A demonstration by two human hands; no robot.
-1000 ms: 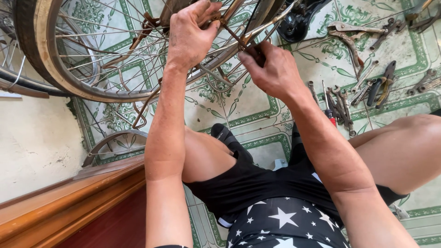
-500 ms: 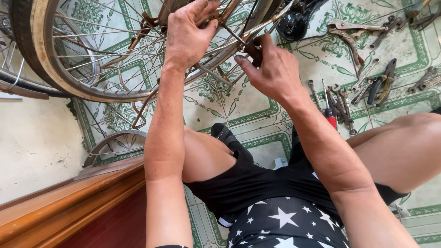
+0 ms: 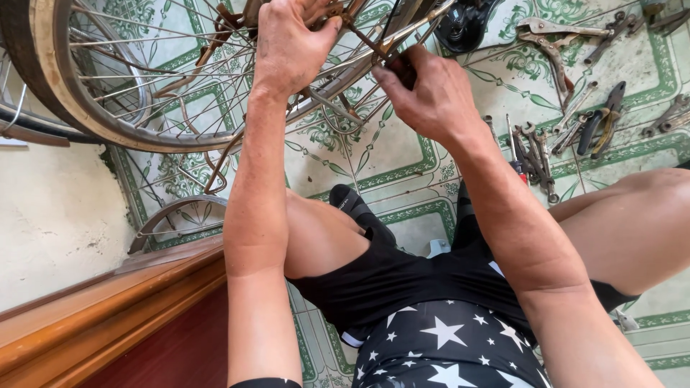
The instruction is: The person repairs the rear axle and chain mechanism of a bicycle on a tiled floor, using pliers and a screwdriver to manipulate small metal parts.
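Head view: left hand (image 3: pixel 291 47) and right hand (image 3: pixel 431 97) grip wheel (image 3: pixel 108 122) parts.

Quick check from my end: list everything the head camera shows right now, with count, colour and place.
bicycle wheel: one, rusty tan rim with metal spokes, upper left
rusty frame stays: several, brown, top centre, running between the two hands
black part: one, top centre-right on the floor; kind unclear
hand tools: a scatter of pliers and wrenches, grey metal, some dark handles, right on the floor
tiled floor: white with green pattern, under everything
curved metal guard: one, grey, lower left by the wall
wooden ledge: one, brown, lower left
left hand: gripping the rusty stays, top centre
right hand: fingers closed on a small dark part beside the spokes
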